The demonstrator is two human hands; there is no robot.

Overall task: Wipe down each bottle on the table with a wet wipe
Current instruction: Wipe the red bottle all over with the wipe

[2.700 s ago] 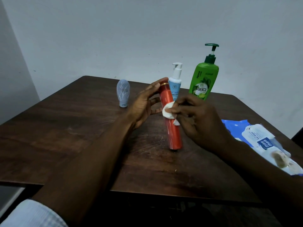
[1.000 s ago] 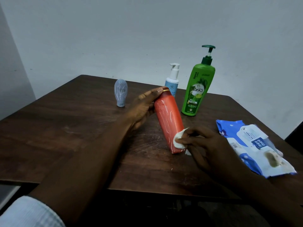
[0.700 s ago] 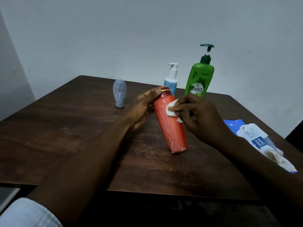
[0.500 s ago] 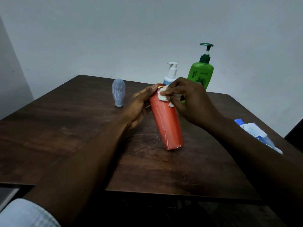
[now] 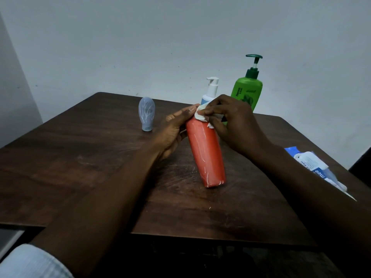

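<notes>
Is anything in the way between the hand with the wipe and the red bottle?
Nothing visible. The right hand presses the wet wipe straight onto the top of the red bottle, while the left hand steadies it.

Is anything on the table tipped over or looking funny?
The tall red bottle leans instead of standing straight, only because the left hand tilts it while the right hand rubs a white wet wipe on its top. Nothing spilled.
</notes>
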